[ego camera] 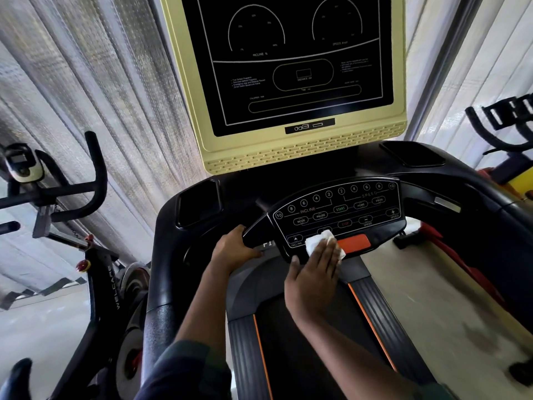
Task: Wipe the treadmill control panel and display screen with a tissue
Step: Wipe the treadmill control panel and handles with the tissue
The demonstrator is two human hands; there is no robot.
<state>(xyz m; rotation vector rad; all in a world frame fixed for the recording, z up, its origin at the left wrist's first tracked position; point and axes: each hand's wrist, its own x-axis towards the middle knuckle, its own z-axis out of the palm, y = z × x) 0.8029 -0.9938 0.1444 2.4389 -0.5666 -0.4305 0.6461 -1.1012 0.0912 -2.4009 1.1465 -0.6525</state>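
Mid-wipe on the control panel: tissue pressed flat beneath straight fingers of the right hand, left hand curled round the panel's left end. Next, likely sweeping over buttons beyond the fingertips, then reaching for the display screen well above both hands

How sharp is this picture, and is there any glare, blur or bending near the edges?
Head view: button labels on the control panel read clearly; small print on the display screen is too fine. Head view: the curtain and exercise bike at the left edge smear and bend. Head view: no strong glare, though the tissue under the right hand looks nearly washed out.
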